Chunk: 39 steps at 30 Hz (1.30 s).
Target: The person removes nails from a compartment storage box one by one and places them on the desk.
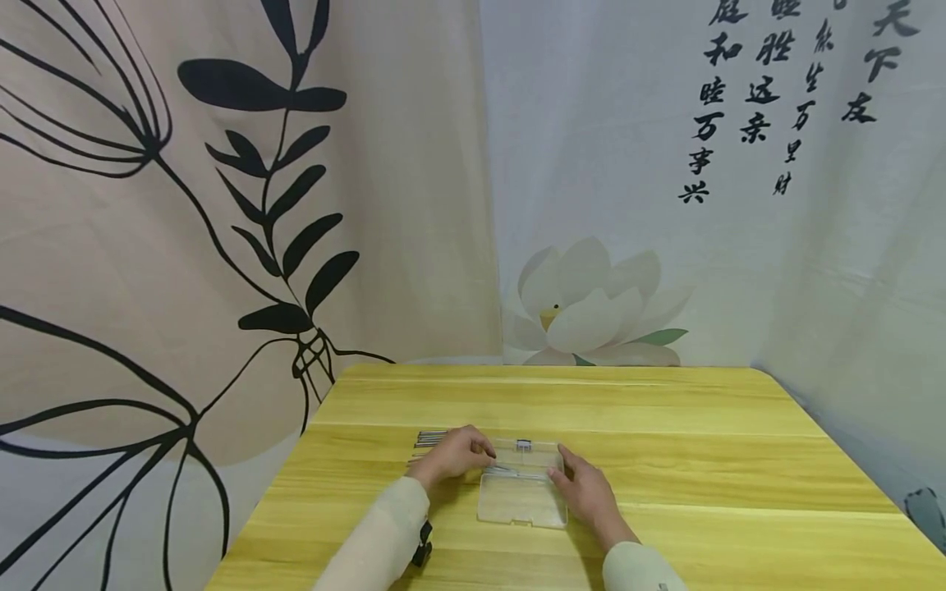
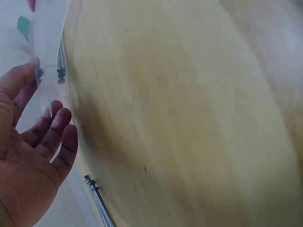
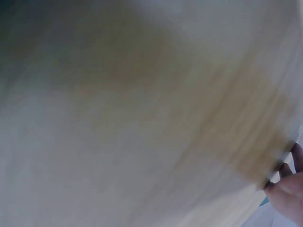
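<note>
From the head camera we see a yellow wooden bench (image 1: 665, 460) set against printed cloth backdrops, and on it, near its front edge, a clear plastic case (image 1: 521, 492) lying open and flat. Our left hand (image 1: 452, 454) rests at the case's left rim with its fingers bent over that edge, fingertips touching the plastic; whether they actually pinch it we cannot tell from here. Just behind and to the left of that hand lies a row of thin metal rods (image 1: 429, 439), side by side on the wood. Our right hand (image 1: 584, 490) lies along the right side of the case, fingers fairly straight and pressed against its wall, not curled round it. In the left wrist view, the left hand (image 2: 28, 161) shows its palm with the fingers (image 2: 59, 127) loosely extended beside a sheet of clear plastic (image 2: 47, 56), the case's edge, and metal rod ends (image 2: 97, 196) show at the bench edge below. The right wrist view is heavily blurred: we make out only the pale wood (image 3: 156, 123) and the right hand's fingertips (image 3: 289, 184) at the lower right corner.
</note>
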Each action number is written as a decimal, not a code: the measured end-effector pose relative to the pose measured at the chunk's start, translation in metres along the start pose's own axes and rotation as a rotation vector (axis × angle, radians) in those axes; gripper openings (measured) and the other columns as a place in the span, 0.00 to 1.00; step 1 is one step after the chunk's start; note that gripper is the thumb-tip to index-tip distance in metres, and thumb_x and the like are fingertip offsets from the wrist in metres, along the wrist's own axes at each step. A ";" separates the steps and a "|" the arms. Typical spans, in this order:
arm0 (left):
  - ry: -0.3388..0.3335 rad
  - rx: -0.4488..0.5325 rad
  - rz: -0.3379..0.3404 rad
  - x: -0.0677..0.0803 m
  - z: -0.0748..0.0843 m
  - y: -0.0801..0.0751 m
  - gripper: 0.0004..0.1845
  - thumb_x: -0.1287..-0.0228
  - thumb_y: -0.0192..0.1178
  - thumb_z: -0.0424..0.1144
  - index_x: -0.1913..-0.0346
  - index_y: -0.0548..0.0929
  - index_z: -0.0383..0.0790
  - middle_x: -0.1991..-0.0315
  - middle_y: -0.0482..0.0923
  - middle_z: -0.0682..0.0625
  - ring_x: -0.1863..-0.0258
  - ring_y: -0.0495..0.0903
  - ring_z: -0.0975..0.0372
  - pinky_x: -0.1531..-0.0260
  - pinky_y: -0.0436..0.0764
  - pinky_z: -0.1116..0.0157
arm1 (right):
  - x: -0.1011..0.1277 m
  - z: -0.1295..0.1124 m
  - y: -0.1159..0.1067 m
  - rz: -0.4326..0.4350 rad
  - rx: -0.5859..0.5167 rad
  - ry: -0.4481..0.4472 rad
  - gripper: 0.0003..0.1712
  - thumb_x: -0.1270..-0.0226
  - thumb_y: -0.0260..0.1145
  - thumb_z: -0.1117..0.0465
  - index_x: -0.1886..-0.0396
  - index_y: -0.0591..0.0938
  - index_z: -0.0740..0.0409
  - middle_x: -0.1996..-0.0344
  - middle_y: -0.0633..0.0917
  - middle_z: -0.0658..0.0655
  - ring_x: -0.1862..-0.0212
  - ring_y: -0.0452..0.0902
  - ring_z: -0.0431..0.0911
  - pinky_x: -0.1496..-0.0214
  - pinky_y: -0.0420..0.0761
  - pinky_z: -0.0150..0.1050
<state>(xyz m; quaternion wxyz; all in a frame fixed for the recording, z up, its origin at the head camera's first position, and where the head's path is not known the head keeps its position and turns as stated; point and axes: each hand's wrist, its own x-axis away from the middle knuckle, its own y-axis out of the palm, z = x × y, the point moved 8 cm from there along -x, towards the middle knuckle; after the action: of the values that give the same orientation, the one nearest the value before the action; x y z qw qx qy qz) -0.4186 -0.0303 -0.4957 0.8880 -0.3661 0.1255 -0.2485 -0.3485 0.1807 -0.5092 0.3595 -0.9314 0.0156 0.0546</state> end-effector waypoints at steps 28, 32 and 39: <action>-0.120 -0.070 -0.065 -0.012 0.001 0.004 0.03 0.39 0.70 0.35 0.68 0.92 0.46 0.64 0.86 0.57 0.64 0.80 0.65 0.58 0.80 0.60 | 0.000 0.003 0.001 0.003 -0.002 0.010 0.31 0.24 0.60 0.54 0.28 0.68 0.65 0.37 0.74 0.71 0.33 0.63 0.69 0.34 0.63 0.64; -0.132 -0.114 -0.076 -0.013 0.005 0.004 0.04 0.39 0.71 0.35 0.69 0.92 0.48 0.65 0.85 0.57 0.66 0.80 0.65 0.58 0.80 0.60 | 0.000 0.003 0.001 0.002 0.000 0.014 0.32 0.24 0.60 0.54 0.28 0.68 0.65 0.36 0.73 0.71 0.33 0.63 0.70 0.34 0.62 0.65; -0.084 -0.314 -0.073 -0.018 0.016 0.006 0.03 0.42 0.73 0.38 0.72 0.92 0.50 0.70 0.85 0.62 0.71 0.78 0.70 0.64 0.79 0.67 | -0.001 0.002 0.000 -0.006 0.011 0.015 0.32 0.24 0.59 0.53 0.28 0.68 0.65 0.36 0.73 0.71 0.33 0.62 0.70 0.35 0.61 0.66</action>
<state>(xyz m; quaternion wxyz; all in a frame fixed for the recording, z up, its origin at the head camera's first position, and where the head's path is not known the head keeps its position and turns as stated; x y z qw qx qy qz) -0.4252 -0.0079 -0.4876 0.8146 -0.5149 0.1123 -0.2422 -0.3496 0.1821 -0.5112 0.3648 -0.9298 0.0156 0.0464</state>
